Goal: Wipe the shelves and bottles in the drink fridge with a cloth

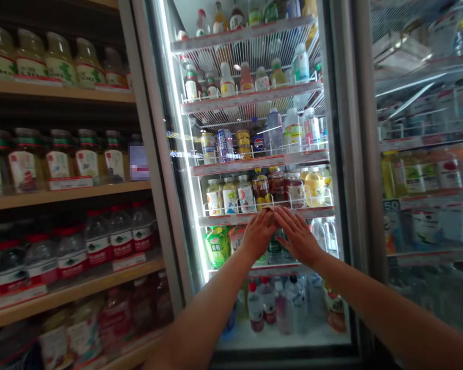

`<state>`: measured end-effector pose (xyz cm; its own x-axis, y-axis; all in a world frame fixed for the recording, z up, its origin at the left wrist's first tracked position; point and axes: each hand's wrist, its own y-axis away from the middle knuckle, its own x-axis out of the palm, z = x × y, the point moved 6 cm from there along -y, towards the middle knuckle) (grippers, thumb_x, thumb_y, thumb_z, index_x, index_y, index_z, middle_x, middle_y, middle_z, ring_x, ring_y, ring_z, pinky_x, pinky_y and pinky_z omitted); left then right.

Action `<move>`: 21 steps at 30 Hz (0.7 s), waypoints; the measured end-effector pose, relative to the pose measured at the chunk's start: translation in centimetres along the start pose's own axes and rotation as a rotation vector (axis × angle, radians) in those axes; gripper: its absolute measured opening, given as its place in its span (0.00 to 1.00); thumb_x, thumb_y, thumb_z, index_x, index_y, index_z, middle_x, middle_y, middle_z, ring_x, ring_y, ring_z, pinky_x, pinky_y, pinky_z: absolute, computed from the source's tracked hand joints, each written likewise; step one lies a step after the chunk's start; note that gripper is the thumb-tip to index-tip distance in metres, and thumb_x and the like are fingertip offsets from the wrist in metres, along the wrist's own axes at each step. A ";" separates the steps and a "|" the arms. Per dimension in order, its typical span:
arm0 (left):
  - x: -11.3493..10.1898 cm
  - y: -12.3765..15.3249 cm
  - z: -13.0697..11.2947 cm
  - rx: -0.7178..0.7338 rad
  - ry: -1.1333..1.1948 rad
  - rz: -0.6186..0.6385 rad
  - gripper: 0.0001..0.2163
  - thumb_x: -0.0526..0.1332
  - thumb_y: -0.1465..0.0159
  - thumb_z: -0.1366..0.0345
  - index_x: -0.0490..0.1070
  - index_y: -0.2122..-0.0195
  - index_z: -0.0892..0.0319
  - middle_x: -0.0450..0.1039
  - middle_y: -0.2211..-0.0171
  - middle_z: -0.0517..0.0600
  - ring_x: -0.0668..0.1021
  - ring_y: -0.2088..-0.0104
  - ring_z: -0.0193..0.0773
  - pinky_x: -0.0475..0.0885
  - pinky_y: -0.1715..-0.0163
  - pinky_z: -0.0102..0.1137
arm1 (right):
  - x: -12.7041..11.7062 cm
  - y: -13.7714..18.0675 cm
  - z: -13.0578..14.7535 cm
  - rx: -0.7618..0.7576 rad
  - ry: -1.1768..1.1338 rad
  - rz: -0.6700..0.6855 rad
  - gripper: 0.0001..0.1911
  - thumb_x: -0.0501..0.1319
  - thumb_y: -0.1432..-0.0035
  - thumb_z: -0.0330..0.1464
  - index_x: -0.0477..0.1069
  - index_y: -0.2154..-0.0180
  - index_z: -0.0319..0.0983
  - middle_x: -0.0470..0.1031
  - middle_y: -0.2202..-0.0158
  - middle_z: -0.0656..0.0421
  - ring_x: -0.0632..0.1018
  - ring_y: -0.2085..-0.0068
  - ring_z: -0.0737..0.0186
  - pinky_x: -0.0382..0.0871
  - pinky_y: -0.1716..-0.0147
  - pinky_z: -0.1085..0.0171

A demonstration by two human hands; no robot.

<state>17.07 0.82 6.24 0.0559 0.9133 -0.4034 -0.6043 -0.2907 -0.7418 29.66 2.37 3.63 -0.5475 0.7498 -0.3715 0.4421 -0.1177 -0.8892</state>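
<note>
My left hand (259, 232) and my right hand (299, 237) are raised in the middle of the head view, in front of a lit drinks cooler (260, 167). Their fingertips meet or overlap near a shelf edge. The right fingers are stretched out with the thumb apart; the left fingers extend forward side by side, and the left thumb is hidden. No held object shows clearly in either hand. Behind them stand a dark tea bottle (261, 190), a white-labelled bottle (246, 194) and a green pouch-like pack (217, 246), partly covered by the hands.
Wooden shelves (69, 189) on the left carry juice bottles and red-capped water bottles (99, 236). A metal door frame (355, 154) divides this cooler from another one with more drinks (412, 172) on the right. Reflections lie across the glass.
</note>
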 end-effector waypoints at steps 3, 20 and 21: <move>0.2 0.8 0.3 0.004 0.011 0.008 0.17 0.60 0.32 0.70 0.73 0.43 0.55 0.68 0.36 0.58 0.67 0.33 0.47 0.70 0.38 0.43 | 0.4 -0.9 1.2 -0.071 -0.075 -0.012 0.43 0.54 0.31 0.29 0.27 0.26 0.43 0.53 0.27 0.53 0.56 0.27 0.56 0.59 0.32 0.53; -2.8 6.6 9.1 -0.235 -0.137 -0.167 0.23 0.54 0.29 0.69 0.61 0.33 0.55 0.59 0.30 0.56 0.55 0.27 0.46 0.56 0.31 0.48 | 2.6 0.2 2.4 -0.184 0.006 0.095 0.34 0.52 0.34 0.23 0.54 0.29 0.46 0.64 0.32 0.55 0.72 0.39 0.54 0.66 0.43 0.54; -2.4 6.7 9.2 -0.242 -0.137 -0.174 0.24 0.54 0.29 0.70 0.61 0.33 0.55 0.58 0.30 0.56 0.54 0.27 0.46 0.55 0.31 0.48 | 2.6 0.3 2.7 -0.191 0.024 0.092 0.35 0.52 0.34 0.24 0.52 0.29 0.45 0.64 0.31 0.55 0.71 0.38 0.54 0.66 0.43 0.54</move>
<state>5.57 -0.73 7.12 0.0247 0.9804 -0.1954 -0.3877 -0.1708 -0.9058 26.52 2.51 1.67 -0.4825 0.7573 -0.4400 0.6170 -0.0627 -0.7845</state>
